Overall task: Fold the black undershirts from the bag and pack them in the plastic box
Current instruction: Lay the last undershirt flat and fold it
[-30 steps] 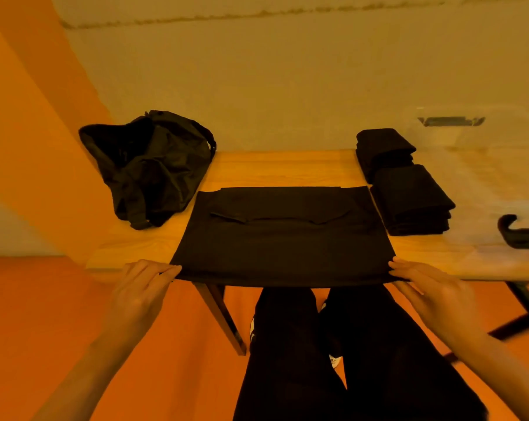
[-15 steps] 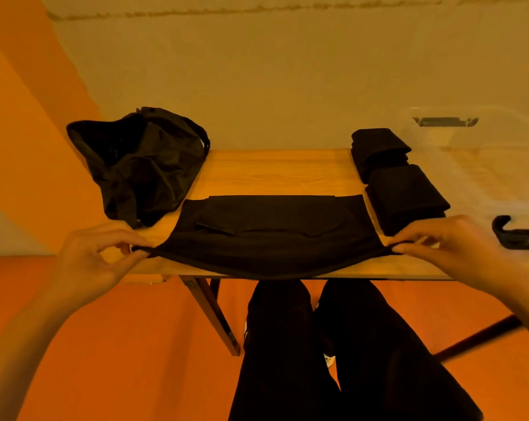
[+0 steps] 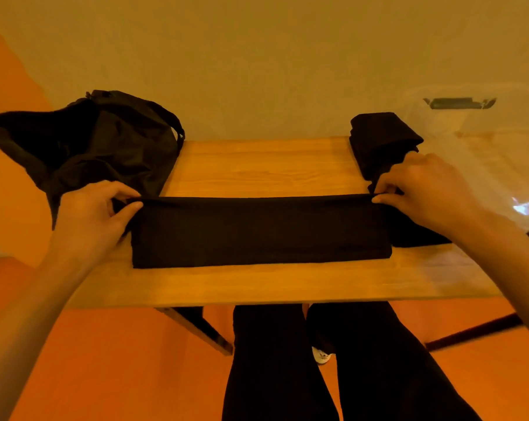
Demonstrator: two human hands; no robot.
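A black undershirt [image 3: 260, 232] lies folded into a wide flat band on the wooden table [image 3: 257, 284]. My left hand [image 3: 96, 214] pinches its far left corner and my right hand [image 3: 424, 192] pinches its far right corner. The black bag [image 3: 93, 147] slumps at the table's back left, just behind my left hand. Folded black undershirts [image 3: 381, 138] are stacked at the back right, partly hidden by my right hand. The clear plastic box [image 3: 484, 141] stands at the far right.
A plain wall rises right behind the table. My legs in black trousers [image 3: 317, 360] stand under the table's front edge, over an orange floor. Bare wood shows between the bag and the stack and along the front edge.
Both hands lifted the shirt's near edge and carried it away from me, laying it over the far half. The shirt is now half as deep. The view has moved closer.
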